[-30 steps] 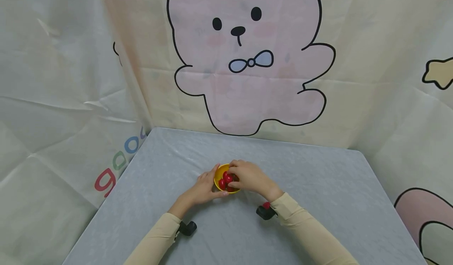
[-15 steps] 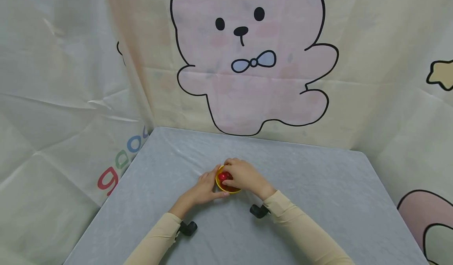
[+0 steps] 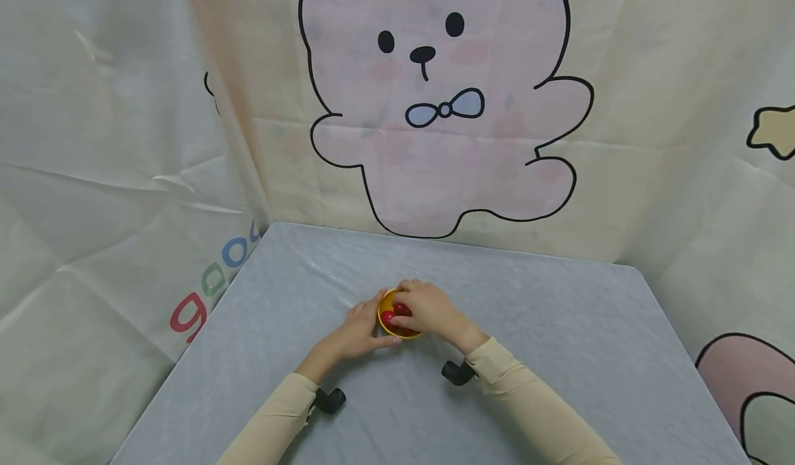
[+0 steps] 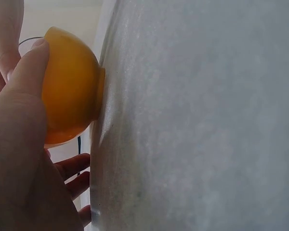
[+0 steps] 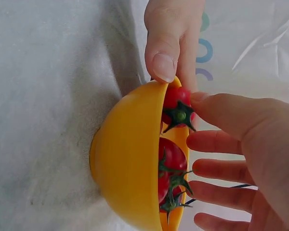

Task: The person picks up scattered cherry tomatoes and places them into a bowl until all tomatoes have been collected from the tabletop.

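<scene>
A small yellow bowl of red cherry tomatoes with green stalks stands on the grey table, near its middle. My left hand grips the bowl's left side, with the thumb on the rim and the palm against the wall. My right hand lies over the bowl's mouth and covers most of the tomatoes. Its fingers stretch out across the fruit, and its thumb tip touches the top tomato. No tomato is lifted.
A cream cloth backdrop with a pink cartoon bear hangs behind and to both sides of the table. Black wrist mounts sit under both sleeves. The table's far edge runs close behind the bowl's area.
My right hand has slid a little left over the bowl, hiding more tomatoes than a second ago. The left hand and the bowl have stayed in place.
</scene>
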{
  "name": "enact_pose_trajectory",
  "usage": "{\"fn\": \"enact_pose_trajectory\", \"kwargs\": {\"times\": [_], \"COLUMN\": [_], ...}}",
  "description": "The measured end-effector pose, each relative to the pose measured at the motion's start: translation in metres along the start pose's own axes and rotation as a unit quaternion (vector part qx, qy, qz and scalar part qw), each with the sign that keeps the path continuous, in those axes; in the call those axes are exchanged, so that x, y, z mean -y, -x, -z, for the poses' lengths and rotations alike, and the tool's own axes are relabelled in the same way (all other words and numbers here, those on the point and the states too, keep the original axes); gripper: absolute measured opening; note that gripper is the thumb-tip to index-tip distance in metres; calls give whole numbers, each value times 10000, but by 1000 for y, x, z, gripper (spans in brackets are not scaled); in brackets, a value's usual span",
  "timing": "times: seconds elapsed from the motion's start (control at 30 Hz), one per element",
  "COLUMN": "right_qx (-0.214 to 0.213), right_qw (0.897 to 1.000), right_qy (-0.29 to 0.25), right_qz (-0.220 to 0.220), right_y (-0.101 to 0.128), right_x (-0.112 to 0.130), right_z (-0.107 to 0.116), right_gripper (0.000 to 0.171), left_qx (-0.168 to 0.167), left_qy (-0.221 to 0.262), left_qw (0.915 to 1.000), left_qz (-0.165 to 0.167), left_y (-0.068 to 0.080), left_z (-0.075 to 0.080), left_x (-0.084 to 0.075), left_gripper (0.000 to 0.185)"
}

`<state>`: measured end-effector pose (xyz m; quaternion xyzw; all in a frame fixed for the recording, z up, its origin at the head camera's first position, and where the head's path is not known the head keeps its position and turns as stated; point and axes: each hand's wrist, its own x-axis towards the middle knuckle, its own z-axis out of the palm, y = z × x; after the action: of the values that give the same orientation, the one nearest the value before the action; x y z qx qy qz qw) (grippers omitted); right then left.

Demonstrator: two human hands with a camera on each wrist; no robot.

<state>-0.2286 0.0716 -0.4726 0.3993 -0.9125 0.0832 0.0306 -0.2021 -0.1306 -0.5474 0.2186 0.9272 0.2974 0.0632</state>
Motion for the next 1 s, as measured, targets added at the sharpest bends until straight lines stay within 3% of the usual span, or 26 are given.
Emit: {"fn": "enact_pose_trajectory", "kwargs": {"times": [0.27, 0.5, 1.0], "right_qx": [52, 70, 158], "right_qw": [9995, 9997, 9984], "right_qy": [-96, -153, -75], "right_qz": [304, 193, 533], "right_y": [9, 13, 8], "right_x": [-2, -2, 4], "right_z": [2, 3, -3], "right_gripper": [26, 22, 27], "left_qx": [21, 53, 43], "left_qy": [-48, -59, -15], "left_qw": [10000, 9999, 10000], "left_qz": [76, 82, -8], "left_y": [1, 1, 1], "left_z": [2, 2, 2], "left_x": [-3, -4, -2], "left_gripper": [107, 107, 106]}}
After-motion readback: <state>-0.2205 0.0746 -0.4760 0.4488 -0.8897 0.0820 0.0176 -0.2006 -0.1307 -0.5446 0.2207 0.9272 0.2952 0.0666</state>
